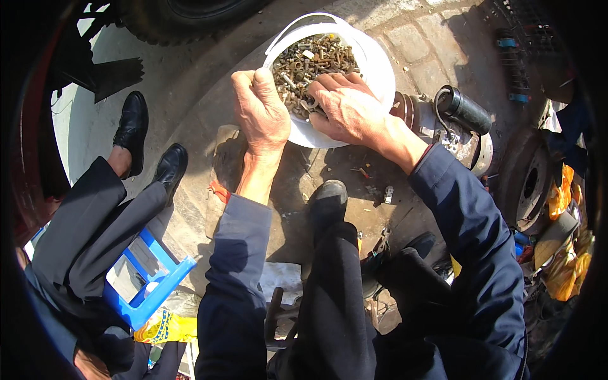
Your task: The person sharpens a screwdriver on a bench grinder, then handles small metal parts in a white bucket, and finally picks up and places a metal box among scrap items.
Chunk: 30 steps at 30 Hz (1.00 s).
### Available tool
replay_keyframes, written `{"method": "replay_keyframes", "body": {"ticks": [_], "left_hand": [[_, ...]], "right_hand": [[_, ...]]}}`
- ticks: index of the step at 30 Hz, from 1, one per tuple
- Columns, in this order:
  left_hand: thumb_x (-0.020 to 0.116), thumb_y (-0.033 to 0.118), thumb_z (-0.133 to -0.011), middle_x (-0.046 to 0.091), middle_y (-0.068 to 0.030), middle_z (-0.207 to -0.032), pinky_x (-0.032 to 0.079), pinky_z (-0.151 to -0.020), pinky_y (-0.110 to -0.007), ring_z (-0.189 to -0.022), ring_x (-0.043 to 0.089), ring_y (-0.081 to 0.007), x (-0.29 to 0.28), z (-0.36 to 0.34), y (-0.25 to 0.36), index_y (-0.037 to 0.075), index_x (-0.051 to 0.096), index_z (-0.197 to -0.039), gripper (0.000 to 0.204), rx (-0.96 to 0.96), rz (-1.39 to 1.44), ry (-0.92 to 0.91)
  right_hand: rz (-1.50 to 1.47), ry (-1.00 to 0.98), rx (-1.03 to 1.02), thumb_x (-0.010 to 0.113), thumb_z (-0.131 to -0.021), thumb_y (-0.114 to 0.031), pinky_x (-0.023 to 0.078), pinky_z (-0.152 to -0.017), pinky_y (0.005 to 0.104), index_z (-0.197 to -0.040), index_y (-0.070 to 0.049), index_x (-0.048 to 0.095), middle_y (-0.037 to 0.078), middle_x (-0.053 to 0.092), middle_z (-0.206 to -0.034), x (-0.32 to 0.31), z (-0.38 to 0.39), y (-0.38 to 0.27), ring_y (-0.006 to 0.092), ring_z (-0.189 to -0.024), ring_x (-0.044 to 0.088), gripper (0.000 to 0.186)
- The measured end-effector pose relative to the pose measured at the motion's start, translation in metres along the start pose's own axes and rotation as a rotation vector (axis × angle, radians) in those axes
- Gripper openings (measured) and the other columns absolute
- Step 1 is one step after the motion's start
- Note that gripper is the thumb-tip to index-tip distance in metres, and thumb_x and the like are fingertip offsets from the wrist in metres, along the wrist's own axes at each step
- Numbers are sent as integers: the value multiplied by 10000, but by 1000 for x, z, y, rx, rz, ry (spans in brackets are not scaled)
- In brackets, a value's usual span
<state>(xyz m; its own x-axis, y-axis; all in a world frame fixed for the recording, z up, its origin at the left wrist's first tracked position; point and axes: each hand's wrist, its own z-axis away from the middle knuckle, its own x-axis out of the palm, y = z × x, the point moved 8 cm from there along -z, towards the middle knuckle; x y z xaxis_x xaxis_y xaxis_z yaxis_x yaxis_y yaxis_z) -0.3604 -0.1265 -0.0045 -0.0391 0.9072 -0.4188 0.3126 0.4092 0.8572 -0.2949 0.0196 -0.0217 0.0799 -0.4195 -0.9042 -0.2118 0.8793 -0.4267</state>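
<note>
A white plastic bucket [379, 63] stands on the ground in front of me, with its thin white handle raised along the far rim. Inside lies a heap of rusty bolts, nuts and screws [316, 57]. My left hand [261, 114] is closed on the bucket's near left rim, its thumb lying along the edge. Over the near right part of the heap, my right hand [348, 111] has its fingers curled down among the bolts. What those fingertips hold is hidden from view.
Right of the bucket lies a black cylindrical motor part [465, 111], with a wheel rim [529, 180] beyond it. A large tyre [190, 19] is at the top. On the left, another person's legs [88, 228] stretch beside a blue plastic stool [152, 278]. Orange bags [560, 196] lie far right.
</note>
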Motion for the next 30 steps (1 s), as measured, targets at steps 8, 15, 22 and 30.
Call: {"method": "replay_keyframes", "body": {"ticks": [8,15,22,30], "left_hand": [[437,372,-1162,590,-106,-876,491,-739,-382,-800,552,-212,3,4,7,32,537,-1053,372,-6,41,-34],[468,311,-1151,584,-131,-863,491,-684,-392,-744,591,-256,0,4,6,24,522,-1037,313,96,9,-56],[433,332,-1165,559,-91,-811,480,-701,-355,-748,533,-189,5,0,12,46,522,-1021,333,119,6,-75],[456,316,-1159,584,-109,-808,483,-690,-364,-737,555,-204,10,0,23,45,528,-1030,309,143,-10,-91]], "right_hand": [[8,125,-8,751,-822,-262,481,-998,488,-1208,-27,657,167,668,-1148,-3,-14,-7,337,-1150,636,462],[96,55,79,741,-839,-385,366,-1136,589,-1332,-208,675,162,591,-1400,29,-52,2,367,-1372,527,528],[190,-82,345,594,-937,-216,500,-1038,520,-1227,-120,752,216,674,-1268,2,-47,55,395,-1211,654,343],[168,-51,351,569,-935,-141,583,-873,469,-1216,-65,694,251,702,-1159,-12,-4,47,416,-1065,707,316]]}}
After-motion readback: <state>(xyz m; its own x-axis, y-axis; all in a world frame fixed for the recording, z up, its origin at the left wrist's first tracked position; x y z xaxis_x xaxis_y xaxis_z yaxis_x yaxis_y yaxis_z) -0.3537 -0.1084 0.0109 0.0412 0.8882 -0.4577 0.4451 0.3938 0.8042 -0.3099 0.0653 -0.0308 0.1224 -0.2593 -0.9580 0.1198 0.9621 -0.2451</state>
